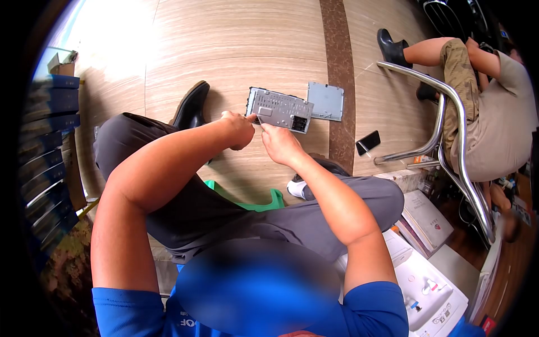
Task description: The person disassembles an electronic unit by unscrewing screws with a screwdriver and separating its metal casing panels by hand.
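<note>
A silver metal car stereo unit [279,109] with slots and a dark connector block lies on the tiled floor in front of me. Partly beside it lies a flat grey metal cover plate [326,101]. My left hand [240,130] is at the unit's near left edge, its index finger reaching to the casing and the other fingers curled; what they hold, if anything, is hidden. Close by on the right, my right hand [281,144] is closed on a thin pointed tool [259,119], whose tip is at the same edge. The tool's exact kind is too small to tell.
A black phone [368,142] lies on the floor to the right. A green plastic stool [252,205] is beneath me. Another person [497,121] sits at the right, behind a curved metal chair frame [457,106]. Stacked blue boxes [56,106] line the left.
</note>
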Motion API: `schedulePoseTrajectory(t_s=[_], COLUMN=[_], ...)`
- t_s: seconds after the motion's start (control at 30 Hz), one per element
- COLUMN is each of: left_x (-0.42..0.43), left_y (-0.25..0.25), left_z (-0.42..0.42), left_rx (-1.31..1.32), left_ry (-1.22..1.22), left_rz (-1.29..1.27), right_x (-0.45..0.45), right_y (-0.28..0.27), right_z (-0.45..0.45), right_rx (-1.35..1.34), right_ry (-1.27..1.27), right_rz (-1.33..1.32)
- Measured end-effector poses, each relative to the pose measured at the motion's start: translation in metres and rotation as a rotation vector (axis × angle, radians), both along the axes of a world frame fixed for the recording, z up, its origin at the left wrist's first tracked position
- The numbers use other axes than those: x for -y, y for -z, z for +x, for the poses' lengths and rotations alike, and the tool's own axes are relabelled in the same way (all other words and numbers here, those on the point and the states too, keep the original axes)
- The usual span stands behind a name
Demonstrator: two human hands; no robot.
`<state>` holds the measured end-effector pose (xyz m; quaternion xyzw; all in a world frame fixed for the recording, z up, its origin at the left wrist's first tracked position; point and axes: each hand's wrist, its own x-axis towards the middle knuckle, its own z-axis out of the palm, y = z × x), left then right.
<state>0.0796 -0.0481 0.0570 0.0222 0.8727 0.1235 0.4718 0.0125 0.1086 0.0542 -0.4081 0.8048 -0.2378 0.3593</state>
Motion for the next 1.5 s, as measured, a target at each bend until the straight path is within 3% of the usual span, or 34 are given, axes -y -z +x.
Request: schedulePoseTrajectory(t_s=[0.17,0.23,0.47,0.67,0.73,0.93,1.5], left_x=[0.000,0.000,0.000,0.001,0.001,0.001,0.001], left_y=[-0.001,-0.001,-0.003,0.000,-0.001,-0.003,-0.005], left_z=[0.001,0.001,0.000,0.001,0.001,0.001,0.000], left_rx=[-0.008,-0.007,-0.008,-0.024,-0.028,-0.014,0.002], left_ry=[0.005,0.004,0.005,0.093,0.088,0.004,0.011], left_rz=[0.002,0.005,-0.001,-0.040,-0.039,0.000,-0.008], right_x=[0.004,0.006,0.006,0.000,-0.001,-0.001,-0.001], right_y=[-0.012,-0.023,-0.030,-0.021,-0.015,-0.005,-0.004], right_z=[-0.001,-0.005,-0.011,-0.010,-0.009,-0.011,-0.011], right_rx=[-0.044,-0.086,-0.233,-0.346,-0.389,-0.303,-0.222], right_ry=[0.017,-0.031,-0.005,-0.011,0.044,0.113,0.085], right_rz=[0.083,0.252,0.290,0.161,-0.024,-0.142,-0.134])
